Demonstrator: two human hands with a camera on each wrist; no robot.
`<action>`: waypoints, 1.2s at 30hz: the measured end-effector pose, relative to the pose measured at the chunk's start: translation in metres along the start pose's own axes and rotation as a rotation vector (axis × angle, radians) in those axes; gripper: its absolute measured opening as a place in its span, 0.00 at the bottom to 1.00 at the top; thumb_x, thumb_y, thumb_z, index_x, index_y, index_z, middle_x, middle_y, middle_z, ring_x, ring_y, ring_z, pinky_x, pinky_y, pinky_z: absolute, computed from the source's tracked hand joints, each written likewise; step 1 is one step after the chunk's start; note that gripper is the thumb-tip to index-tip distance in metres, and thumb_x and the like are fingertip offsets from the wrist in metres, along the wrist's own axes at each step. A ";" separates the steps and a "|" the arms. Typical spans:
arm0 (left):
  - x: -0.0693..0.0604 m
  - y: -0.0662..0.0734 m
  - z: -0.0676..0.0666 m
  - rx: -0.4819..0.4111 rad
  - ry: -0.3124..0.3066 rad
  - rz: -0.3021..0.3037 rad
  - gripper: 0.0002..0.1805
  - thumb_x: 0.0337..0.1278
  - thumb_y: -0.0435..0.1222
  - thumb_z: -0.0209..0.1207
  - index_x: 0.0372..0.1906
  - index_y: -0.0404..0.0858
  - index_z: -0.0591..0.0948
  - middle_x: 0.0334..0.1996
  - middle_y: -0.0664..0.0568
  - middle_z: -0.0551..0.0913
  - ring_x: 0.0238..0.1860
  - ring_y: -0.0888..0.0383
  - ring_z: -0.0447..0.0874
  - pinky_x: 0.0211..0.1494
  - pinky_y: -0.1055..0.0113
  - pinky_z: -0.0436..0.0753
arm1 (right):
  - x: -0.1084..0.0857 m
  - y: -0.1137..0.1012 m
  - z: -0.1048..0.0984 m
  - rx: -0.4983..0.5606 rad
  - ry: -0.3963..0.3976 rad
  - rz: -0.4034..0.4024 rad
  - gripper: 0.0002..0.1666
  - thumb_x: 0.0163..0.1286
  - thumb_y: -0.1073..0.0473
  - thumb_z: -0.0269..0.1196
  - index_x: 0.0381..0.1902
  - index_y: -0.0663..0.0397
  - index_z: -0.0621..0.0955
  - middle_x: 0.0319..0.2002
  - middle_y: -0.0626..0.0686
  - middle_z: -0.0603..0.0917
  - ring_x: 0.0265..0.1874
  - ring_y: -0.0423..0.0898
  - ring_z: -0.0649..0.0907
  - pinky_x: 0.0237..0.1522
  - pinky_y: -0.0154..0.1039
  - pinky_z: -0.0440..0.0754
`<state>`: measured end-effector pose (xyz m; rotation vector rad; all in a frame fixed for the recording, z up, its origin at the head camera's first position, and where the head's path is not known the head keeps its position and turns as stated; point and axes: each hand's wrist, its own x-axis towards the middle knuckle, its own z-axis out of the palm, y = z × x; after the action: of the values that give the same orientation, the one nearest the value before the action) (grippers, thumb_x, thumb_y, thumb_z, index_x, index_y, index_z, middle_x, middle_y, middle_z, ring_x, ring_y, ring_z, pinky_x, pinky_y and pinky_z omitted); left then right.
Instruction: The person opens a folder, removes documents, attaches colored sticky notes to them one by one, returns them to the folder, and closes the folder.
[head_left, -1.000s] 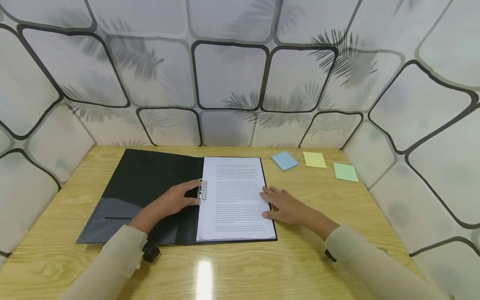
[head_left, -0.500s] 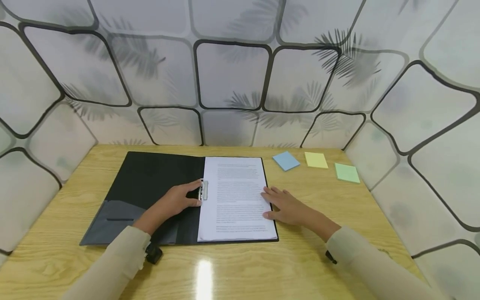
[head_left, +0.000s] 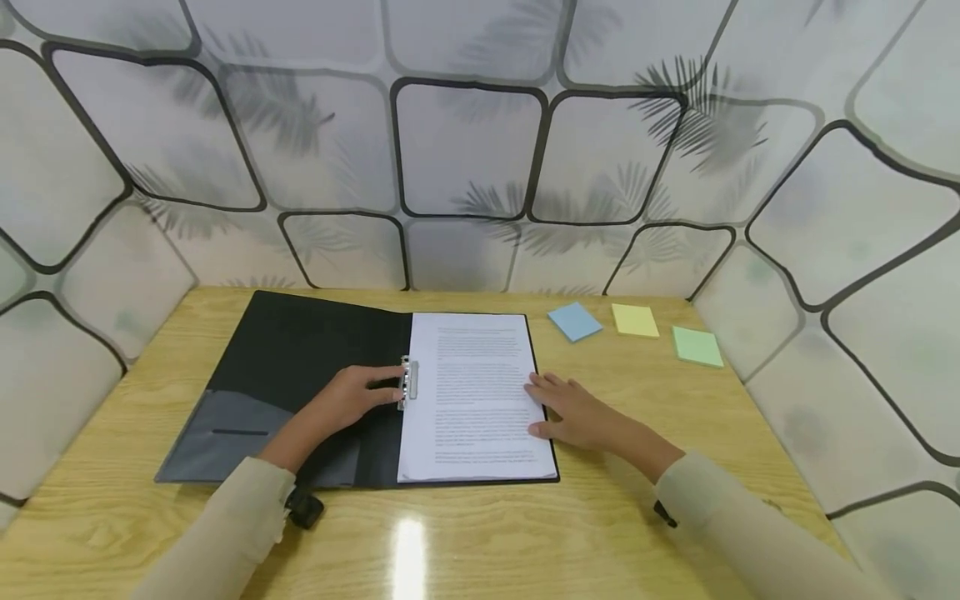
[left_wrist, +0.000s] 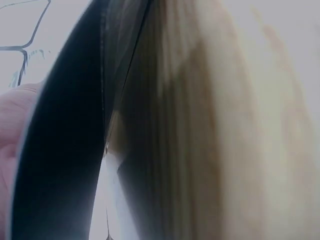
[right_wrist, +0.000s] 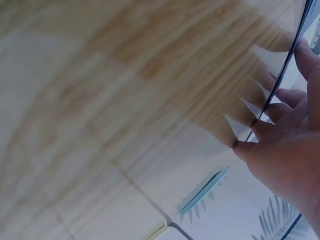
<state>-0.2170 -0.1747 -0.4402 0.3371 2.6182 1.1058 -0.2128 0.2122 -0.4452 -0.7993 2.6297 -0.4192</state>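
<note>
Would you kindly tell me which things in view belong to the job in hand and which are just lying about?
Apparently in use: black folder; printed sheets, at the right hand; metal clip, at the left hand.

Lying about, untouched: blue pad; yellow pad; green pad.

Both arms (head_left: 228,521) stretch forward and inward, in pale long sleeves. The left hand (head_left: 347,398) points to the right, its grip with a gap between thumb and fingers. The right hand (head_left: 573,414) shows its back upward, thumb well apart.
</note>
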 end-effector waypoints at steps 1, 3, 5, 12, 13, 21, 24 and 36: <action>-0.002 0.000 0.000 -0.014 0.013 0.014 0.27 0.69 0.43 0.61 0.71 0.44 0.75 0.70 0.42 0.73 0.72 0.42 0.68 0.64 0.49 0.77 | 0.000 0.000 0.000 0.004 -0.002 -0.001 0.47 0.75 0.38 0.57 0.80 0.56 0.56 0.80 0.60 0.51 0.80 0.62 0.49 0.77 0.65 0.45; -0.005 0.000 0.001 -0.040 0.039 0.038 0.24 0.71 0.42 0.60 0.68 0.43 0.78 0.67 0.44 0.76 0.72 0.43 0.69 0.67 0.46 0.76 | -0.001 0.000 0.001 0.012 -0.001 -0.001 0.47 0.75 0.38 0.57 0.80 0.56 0.56 0.80 0.60 0.51 0.80 0.62 0.49 0.77 0.65 0.45; -0.008 0.001 0.001 -0.048 0.062 0.057 0.22 0.71 0.41 0.59 0.66 0.43 0.79 0.66 0.45 0.78 0.70 0.44 0.71 0.67 0.46 0.76 | -0.002 0.000 0.001 0.020 0.002 -0.001 0.47 0.75 0.38 0.57 0.80 0.55 0.56 0.80 0.60 0.52 0.80 0.62 0.49 0.77 0.65 0.44; -0.003 0.011 0.001 0.032 0.130 0.108 0.17 0.70 0.36 0.61 0.61 0.41 0.84 0.61 0.44 0.82 0.63 0.45 0.80 0.58 0.50 0.83 | -0.003 0.002 0.000 0.024 0.011 -0.006 0.47 0.75 0.37 0.56 0.81 0.54 0.55 0.81 0.60 0.52 0.80 0.62 0.49 0.77 0.65 0.43; 0.000 0.012 0.000 0.041 0.139 0.115 0.16 0.70 0.36 0.60 0.60 0.40 0.84 0.60 0.43 0.83 0.61 0.46 0.81 0.57 0.50 0.84 | -0.003 0.002 0.000 0.025 0.010 -0.006 0.47 0.76 0.37 0.56 0.81 0.54 0.55 0.81 0.59 0.51 0.80 0.62 0.49 0.77 0.65 0.43; 0.027 0.021 -0.014 -0.026 0.185 0.079 0.17 0.74 0.37 0.57 0.61 0.38 0.82 0.55 0.45 0.85 0.57 0.48 0.82 0.57 0.48 0.82 | -0.001 0.003 0.002 0.015 -0.003 0.008 0.48 0.76 0.35 0.54 0.81 0.51 0.54 0.81 0.57 0.50 0.80 0.59 0.48 0.78 0.63 0.43; 0.039 0.019 -0.013 -0.039 0.203 0.068 0.19 0.75 0.37 0.56 0.66 0.40 0.78 0.54 0.44 0.85 0.55 0.47 0.83 0.54 0.50 0.81 | -0.001 0.004 0.002 0.022 -0.005 0.004 0.47 0.76 0.36 0.55 0.81 0.52 0.54 0.81 0.58 0.50 0.80 0.60 0.48 0.78 0.64 0.43; 0.066 0.000 -0.002 -0.052 0.151 -0.020 0.25 0.75 0.36 0.55 0.72 0.38 0.71 0.65 0.40 0.77 0.63 0.45 0.77 0.63 0.48 0.78 | 0.001 0.007 0.005 0.028 0.000 0.008 0.48 0.75 0.34 0.54 0.81 0.51 0.53 0.81 0.56 0.49 0.81 0.59 0.47 0.78 0.63 0.42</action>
<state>-0.2794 -0.1551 -0.4492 0.2244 2.7109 1.2349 -0.2146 0.2163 -0.4526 -0.7800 2.6198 -0.4527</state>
